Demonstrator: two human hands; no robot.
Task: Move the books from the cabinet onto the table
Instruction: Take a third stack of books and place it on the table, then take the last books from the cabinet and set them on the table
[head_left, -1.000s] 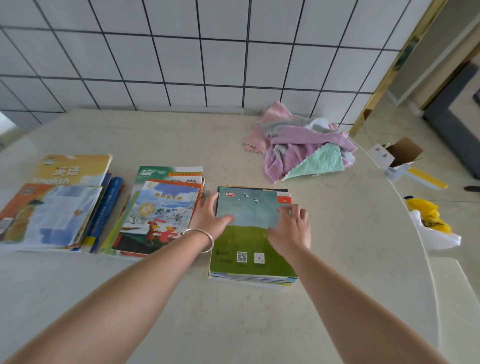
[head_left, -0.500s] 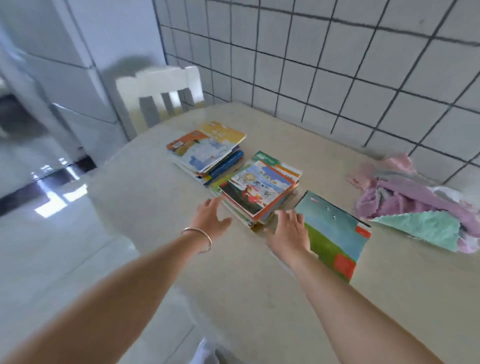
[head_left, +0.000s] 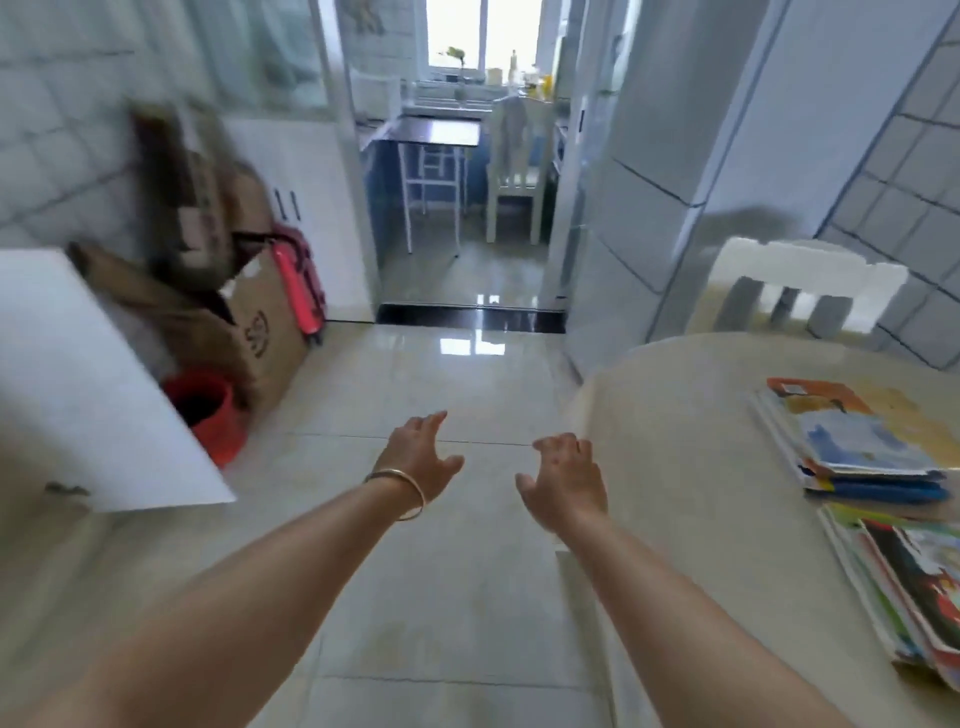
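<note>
Two stacks of books lie on the beige table (head_left: 685, 447) at the right: a farther stack (head_left: 852, 441) with an orange and blue cover on top, and a nearer stack (head_left: 904, 582) cut off by the frame's edge. My left hand (head_left: 421, 457), with a bangle on the wrist, and my right hand (head_left: 566, 478) are both held out over the tiled floor, fingers spread, holding nothing. The right hand is just left of the table's rim. A white cabinet (head_left: 67, 379) stands at the left; no books show in it.
Cardboard boxes (head_left: 249, 317), a red bucket (head_left: 208, 410) and a pink object (head_left: 301, 280) crowd the left wall beside the cabinet. A white chair (head_left: 800, 286) stands behind the table. A doorway (head_left: 467, 208) straight ahead leads to a room with a stool and chair.
My view has swung left, away from the table toward the floor and cabinet. Both hands have left the green-covered book stack and now hang free over the floor.
</note>
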